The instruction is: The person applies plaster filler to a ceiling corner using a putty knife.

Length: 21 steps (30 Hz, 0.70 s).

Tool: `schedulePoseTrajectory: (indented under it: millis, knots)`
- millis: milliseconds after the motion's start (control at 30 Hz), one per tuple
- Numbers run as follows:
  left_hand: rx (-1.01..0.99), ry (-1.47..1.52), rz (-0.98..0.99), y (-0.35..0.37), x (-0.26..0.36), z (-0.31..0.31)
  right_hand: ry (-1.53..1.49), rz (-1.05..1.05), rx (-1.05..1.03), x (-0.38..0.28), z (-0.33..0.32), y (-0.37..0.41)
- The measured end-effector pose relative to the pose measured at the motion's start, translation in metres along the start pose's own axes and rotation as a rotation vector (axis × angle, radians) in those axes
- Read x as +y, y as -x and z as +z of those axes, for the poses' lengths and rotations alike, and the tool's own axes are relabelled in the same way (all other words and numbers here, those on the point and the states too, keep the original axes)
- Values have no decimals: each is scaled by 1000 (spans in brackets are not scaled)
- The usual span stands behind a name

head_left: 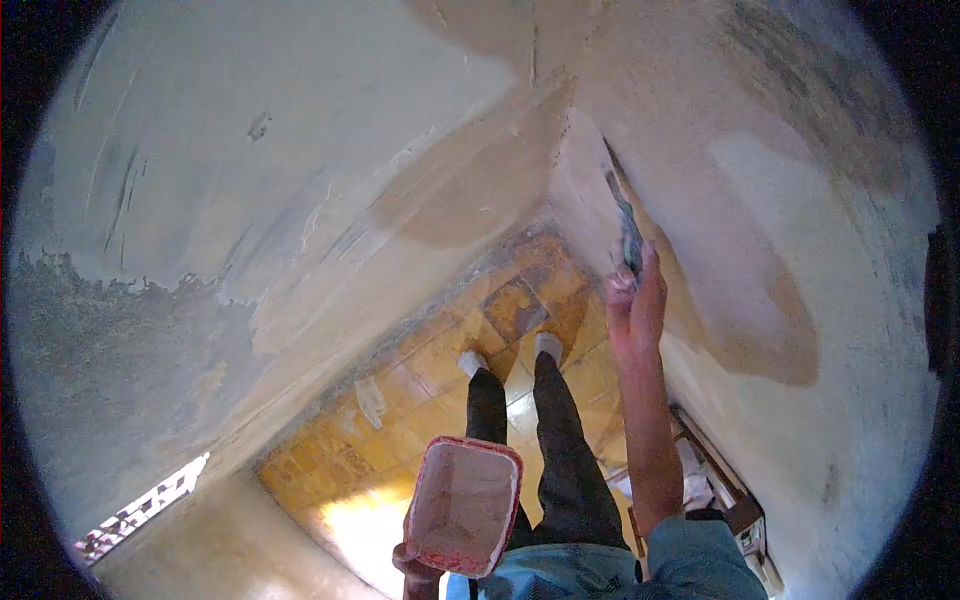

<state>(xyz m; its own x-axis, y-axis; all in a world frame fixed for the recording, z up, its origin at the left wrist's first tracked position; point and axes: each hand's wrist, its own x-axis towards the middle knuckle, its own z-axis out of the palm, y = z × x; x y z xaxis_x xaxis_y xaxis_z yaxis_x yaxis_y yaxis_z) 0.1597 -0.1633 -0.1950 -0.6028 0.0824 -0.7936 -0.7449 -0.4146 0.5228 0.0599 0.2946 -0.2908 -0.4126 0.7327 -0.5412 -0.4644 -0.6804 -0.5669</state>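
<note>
My right hand [634,298] is raised and grips a putty knife [624,215], whose blade rests against the plastered wall [760,200] near the corner. Low in the view, my left hand [418,572] holds from below a red-rimmed tub [462,502] smeared inside with pale plaster. My legs and white-toed feet [510,352] show far below on the floor.
Two plastered walls meet in a corner [552,170], with damp brown patches [770,330] and a rough grey area [110,350] at left. An orange tiled floor [420,400] lies below. Wooden framing [725,490] stands at lower right.
</note>
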Motion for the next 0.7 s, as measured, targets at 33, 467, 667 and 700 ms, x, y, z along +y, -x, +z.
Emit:
schedulePoseTrajectory:
  millis: [33, 467, 667, 700]
  knots:
    - [44, -5, 8, 0, -1, 2, 1, 3, 30, -1, -10, 8]
    - [-388, 288, -261, -10, -9, -70, 275, 27, -90, 1, -6, -29]
    - [-142, 115, -159, -3, -8, -84, 284, 23, -102, -4, -12, -52]
    - [-140, 58, -125, -2, -3, -58, 261, 30, -96, -5, -9, -52]
